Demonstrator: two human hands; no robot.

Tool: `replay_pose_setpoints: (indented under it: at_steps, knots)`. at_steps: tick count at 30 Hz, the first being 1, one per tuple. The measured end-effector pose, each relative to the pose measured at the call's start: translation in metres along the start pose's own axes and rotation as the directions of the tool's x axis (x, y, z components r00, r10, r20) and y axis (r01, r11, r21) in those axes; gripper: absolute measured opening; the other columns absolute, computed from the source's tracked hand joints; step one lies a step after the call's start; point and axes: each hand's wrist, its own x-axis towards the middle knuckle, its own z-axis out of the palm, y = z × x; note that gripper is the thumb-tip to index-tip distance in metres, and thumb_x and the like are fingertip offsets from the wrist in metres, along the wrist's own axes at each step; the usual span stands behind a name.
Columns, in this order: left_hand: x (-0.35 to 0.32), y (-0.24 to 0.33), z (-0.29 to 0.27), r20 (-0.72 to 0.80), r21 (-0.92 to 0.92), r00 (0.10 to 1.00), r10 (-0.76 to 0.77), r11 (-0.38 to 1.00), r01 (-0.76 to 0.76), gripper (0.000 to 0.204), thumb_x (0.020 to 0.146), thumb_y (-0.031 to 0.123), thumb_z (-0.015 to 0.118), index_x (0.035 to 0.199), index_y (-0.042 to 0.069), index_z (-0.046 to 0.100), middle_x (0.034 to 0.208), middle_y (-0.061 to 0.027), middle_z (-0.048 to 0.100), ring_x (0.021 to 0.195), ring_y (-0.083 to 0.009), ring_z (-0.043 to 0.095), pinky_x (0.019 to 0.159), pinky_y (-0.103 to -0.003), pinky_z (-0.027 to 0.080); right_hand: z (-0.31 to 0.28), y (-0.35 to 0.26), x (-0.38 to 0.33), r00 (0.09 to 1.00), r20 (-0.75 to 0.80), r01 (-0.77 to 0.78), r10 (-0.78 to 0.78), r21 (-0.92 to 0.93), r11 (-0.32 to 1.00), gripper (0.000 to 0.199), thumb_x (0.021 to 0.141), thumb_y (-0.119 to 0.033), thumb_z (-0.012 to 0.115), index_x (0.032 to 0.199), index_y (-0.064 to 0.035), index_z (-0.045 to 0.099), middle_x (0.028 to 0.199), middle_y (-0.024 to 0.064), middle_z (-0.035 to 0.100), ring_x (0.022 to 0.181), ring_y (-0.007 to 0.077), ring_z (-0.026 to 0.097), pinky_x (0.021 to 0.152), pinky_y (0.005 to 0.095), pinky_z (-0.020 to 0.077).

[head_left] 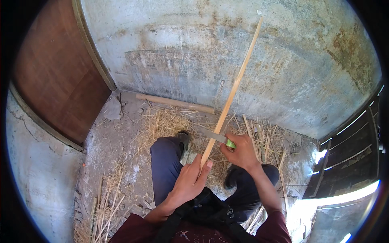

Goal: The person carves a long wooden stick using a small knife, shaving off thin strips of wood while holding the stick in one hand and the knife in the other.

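A long, pale strip of wood or bamboo (232, 95) slants up and away from me toward the wall. Its near end is gripped by my left hand (189, 181), thumb along the strip and fingers wrapped round it. My right hand (242, 150) is closed on the green handle of a knife (214, 135). The blade lies across the strip, a little beyond my left hand, and touches or nearly touches it. The blade's tip points left, over the straw.
A round pole (175, 103) lies along the foot of the stained wall (170, 60). Straw and shavings (164, 123) cover the floor between my feet and the wall. Loose strips (265, 141) lie at right, more (106, 206) at lower left. A brown door (56, 69) stands at left, dark slatted boards (348, 154) at right.
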Motion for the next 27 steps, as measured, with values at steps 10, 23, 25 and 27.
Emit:
replay_pose_setpoints:
  at_steps: [10, 23, 25, 27]
  knots:
    - [-0.001, 0.006, -0.002, 0.080, -0.022, 0.995, 0.055, 0.998, -0.053, 0.036, 0.117, 0.031, 0.047, 0.115, -0.005, 0.049, 0.062, -0.0213, 0.055, 0.060, -0.0459, 0.061, 0.057, -0.052, 0.042, 0.032, -0.015, -0.020, 0.993, -0.070, -0.065, 0.092, 0.311, 0.948, 0.020, 0.091, -0.003, 0.066, 0.109, 0.0035, 0.072, 0.082, 0.0222, 0.070, 0.078, 0.0462, 0.069, 0.072, 0.0527, 0.0530]
    - [-0.003, 0.007, 0.006, 0.135, -0.258, 0.987, 0.085, 0.965, -0.048, 0.041, 0.116, 0.037, 0.049, 0.125, -0.003, 0.052, 0.070, -0.0111, 0.056, 0.059, -0.0252, 0.058, 0.061, -0.041, 0.045, 0.032, -0.039, -0.032, 0.988, -0.151, -0.021, 0.042, 0.136, 0.990, 0.024, 0.076, -0.002, 0.071, 0.099, -0.0024, 0.077, 0.076, 0.0199, 0.070, 0.074, 0.0431, 0.070, 0.067, 0.0505, 0.0546]
    - [-0.004, 0.006, 0.006, 0.135, -0.264, 0.988, 0.074, 0.964, -0.036, 0.041, 0.116, 0.037, 0.049, 0.124, -0.003, 0.052, 0.069, -0.0103, 0.055, 0.059, -0.0233, 0.057, 0.060, -0.040, 0.045, 0.034, -0.039, -0.032, 0.987, -0.134, -0.070, 0.088, 0.132, 0.989, 0.025, 0.074, -0.004, 0.073, 0.099, -0.0027, 0.078, 0.076, 0.0207, 0.070, 0.074, 0.0439, 0.070, 0.067, 0.0512, 0.0545]
    - [-0.004, 0.003, 0.005, 0.175, -0.298, 0.984, 0.022, 0.954, 0.032, 0.040, 0.117, 0.037, 0.049, 0.122, -0.003, 0.052, 0.068, -0.0094, 0.054, 0.058, -0.0207, 0.055, 0.058, -0.039, 0.044, 0.035, -0.041, -0.029, 0.985, -0.150, -0.069, 0.086, 0.117, 0.991, 0.025, 0.074, -0.004, 0.073, 0.098, -0.0021, 0.078, 0.075, 0.0214, 0.070, 0.073, 0.0444, 0.070, 0.067, 0.0520, 0.0545]
